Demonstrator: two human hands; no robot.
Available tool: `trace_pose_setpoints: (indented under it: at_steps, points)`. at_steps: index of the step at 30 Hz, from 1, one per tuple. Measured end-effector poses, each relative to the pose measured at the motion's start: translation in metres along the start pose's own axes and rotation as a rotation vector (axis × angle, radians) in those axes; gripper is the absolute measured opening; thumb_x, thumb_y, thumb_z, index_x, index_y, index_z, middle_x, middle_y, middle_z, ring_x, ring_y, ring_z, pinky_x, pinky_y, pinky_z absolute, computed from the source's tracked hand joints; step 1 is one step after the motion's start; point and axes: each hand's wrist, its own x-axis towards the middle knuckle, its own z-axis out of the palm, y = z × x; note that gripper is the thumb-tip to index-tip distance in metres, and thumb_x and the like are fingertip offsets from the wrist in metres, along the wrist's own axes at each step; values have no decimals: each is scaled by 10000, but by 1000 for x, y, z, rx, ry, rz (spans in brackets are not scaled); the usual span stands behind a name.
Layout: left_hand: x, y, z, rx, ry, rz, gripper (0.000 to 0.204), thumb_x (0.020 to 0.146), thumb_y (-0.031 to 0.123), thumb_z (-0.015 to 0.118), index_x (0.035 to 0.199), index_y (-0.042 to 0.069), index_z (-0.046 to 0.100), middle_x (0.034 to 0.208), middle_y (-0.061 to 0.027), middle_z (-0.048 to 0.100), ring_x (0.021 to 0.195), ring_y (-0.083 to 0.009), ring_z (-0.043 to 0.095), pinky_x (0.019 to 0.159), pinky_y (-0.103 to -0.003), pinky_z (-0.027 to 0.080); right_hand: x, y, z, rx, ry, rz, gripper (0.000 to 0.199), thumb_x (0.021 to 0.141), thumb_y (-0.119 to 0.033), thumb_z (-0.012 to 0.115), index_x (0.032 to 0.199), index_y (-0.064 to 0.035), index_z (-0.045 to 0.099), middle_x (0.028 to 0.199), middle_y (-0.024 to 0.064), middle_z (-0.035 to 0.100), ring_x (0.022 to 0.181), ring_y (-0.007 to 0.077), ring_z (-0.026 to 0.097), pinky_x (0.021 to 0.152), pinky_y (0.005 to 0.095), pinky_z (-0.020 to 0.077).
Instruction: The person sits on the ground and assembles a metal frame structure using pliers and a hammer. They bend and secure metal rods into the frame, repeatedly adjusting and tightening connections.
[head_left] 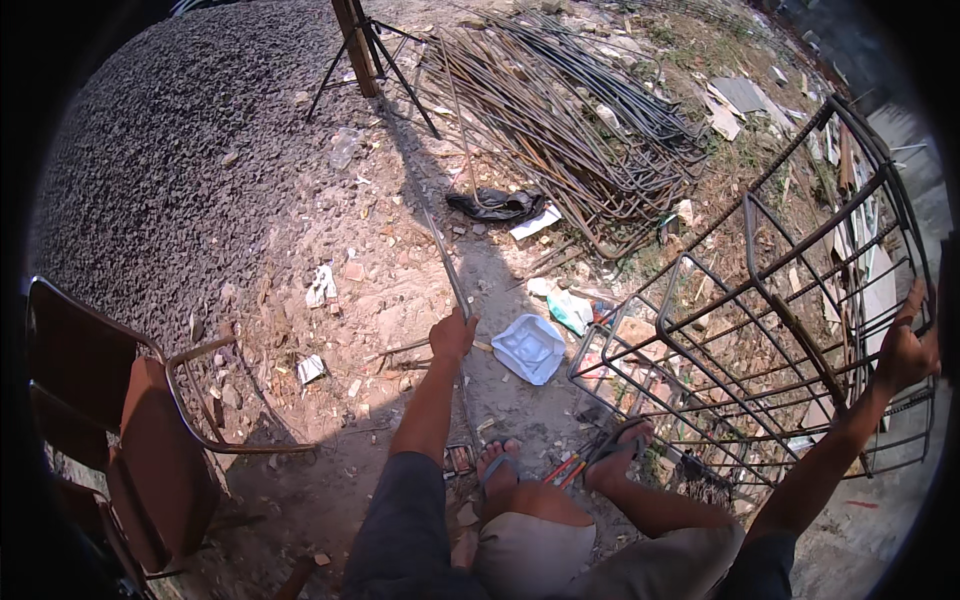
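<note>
My left hand [452, 336] is closed around a long thin steel rod [440, 245], which slants away from me over the dirt. Out at the right, my right hand [908, 352] grips the outer edge of a rebar cage [745, 290], one finger lying along a bar. The cage is made of bent rectangular hoops joined by long bars and stands tilted beside my right leg. A tool with red-orange handles [567, 470] lies on the ground between my sandalled feet. Just right of my left hand rests a crumpled white tray [528, 349].
A brown chair [150, 440] with a metal frame stands at the left. Grey gravel [180, 130] is heaped at the far left. Loose rebar [570, 120] lies piled ahead, near a black plastic bag [497, 205]. A black tripod stand [372, 60] and wooden post stand at the back.
</note>
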Motion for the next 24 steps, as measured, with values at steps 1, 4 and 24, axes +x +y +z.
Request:
trace_pose_setpoints:
  at_steps: [1, 4, 24]
  points:
    - [-22, 3, -4, 0, -20, -3, 583, 952, 574, 530, 1114, 19, 606, 915, -232, 714, 889, -391, 703, 799, -502, 532, -2, 6, -3, -17, -33, 5, 287, 910, -337, 725, 1047, -86, 746, 992, 95, 731, 901, 299, 686, 825, 393, 526]
    - [-89, 1, -16, -10, -17, 24, 601, 954, 600, 507, 1118, 28, 596, 915, -228, 710, 889, -397, 698, 786, -504, 531, 12, -36, -40, 129, -122, 55, 289, 890, -321, 733, 1059, -88, 713, 1018, 86, 705, 951, 303, 663, 871, 414, 494]
    - [-408, 97, -212, -1205, -46, 249, 281, 1011, 326, 591, 841, 103, 563, 630, 54, 459, 520, -45, 395, 478, -245, 301, -11, -76, -259, 505, -292, 181, 524, 816, -349, 743, 1266, -115, 613, 1144, 144, 586, 1047, 301, 575, 992, 450, 385]
